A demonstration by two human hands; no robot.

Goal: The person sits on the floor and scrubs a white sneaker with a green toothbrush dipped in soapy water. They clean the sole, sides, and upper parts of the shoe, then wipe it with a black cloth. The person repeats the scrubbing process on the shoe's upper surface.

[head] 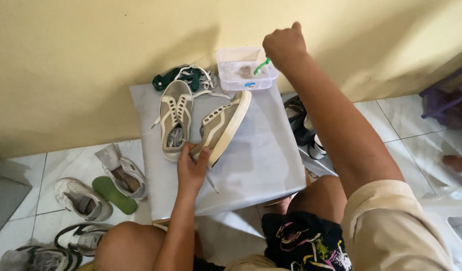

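Left hand (192,168) grasps tilted shoe (222,125); right hand (283,46) clenched on green brush (261,66) in tub (246,68); tub could be tipped.

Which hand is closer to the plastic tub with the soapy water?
Right. The right hand is just over the tub, dipping a green brush in. The left hand is far below it, holding a tan shoe.

- To your left, worn grey-and-white sneakers (80,199) and a green insole (114,194) lie on the white tiled floor (65,165).
- A purple plastic stool (449,95) stands far right.
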